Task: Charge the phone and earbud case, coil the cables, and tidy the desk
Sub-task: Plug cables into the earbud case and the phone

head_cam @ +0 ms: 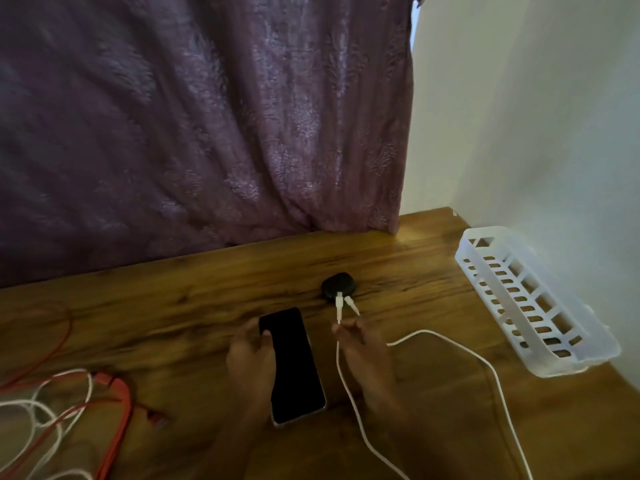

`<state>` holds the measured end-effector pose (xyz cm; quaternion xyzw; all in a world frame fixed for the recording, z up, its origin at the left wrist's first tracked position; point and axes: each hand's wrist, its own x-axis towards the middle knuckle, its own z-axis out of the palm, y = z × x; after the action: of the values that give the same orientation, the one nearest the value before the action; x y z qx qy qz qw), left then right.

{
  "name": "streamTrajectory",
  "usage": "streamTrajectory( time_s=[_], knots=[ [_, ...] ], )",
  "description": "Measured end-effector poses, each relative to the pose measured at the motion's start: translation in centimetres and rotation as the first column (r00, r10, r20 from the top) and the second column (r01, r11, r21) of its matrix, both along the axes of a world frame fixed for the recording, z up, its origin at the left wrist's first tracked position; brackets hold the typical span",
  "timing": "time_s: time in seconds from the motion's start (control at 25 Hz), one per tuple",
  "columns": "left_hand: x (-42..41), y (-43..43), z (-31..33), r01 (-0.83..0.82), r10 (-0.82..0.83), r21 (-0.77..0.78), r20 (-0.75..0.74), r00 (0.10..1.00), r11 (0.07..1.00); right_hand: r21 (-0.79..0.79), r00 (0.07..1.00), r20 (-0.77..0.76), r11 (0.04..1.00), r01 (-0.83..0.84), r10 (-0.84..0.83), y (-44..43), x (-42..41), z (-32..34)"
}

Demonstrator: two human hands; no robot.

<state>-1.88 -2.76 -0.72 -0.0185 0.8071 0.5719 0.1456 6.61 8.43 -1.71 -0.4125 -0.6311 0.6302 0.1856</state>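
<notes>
On wooden surface (173, 306), black slab phone (294, 365) pinched at far corner by left grip (251, 355), white cable (423, 331) ends clamped in right grip (363, 351), round black earbud case (337, 285) just beyond.

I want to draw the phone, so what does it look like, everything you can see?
The phone is a slim black slab with a dark screen and a thin silvery rim. It lies flat, screen up, on the wooden desk. The left hand holds its upper left edge, thumb on the glass. A white cable runs beside its right side.
</notes>
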Motion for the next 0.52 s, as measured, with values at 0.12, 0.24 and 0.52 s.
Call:
streamTrajectory(
  time_s=[0.12,0.24,0.52],
  knots=[
    [1.7,-1.9,0.2,-0.064,0.035,0.111,0.245,0.969,0.992,-0.013,0.99,0.06,0.992,-0.125,0.126,-2.5,-0.5,-0.9],
    [2.2,-2.0,0.2,-0.086,-0.021,0.219,0.443,0.896,0.972,-0.104,0.993,0.033,0.988,-0.113,0.117,-4.0,-1.1,-1.0],
    [2.1,-0.9,1.8,-0.136,-0.124,0.381,0.584,0.803,0.915,-0.358,0.993,-0.107,0.934,0.013,-0.055,-3.7,-0.8,0.2]
  ],
)
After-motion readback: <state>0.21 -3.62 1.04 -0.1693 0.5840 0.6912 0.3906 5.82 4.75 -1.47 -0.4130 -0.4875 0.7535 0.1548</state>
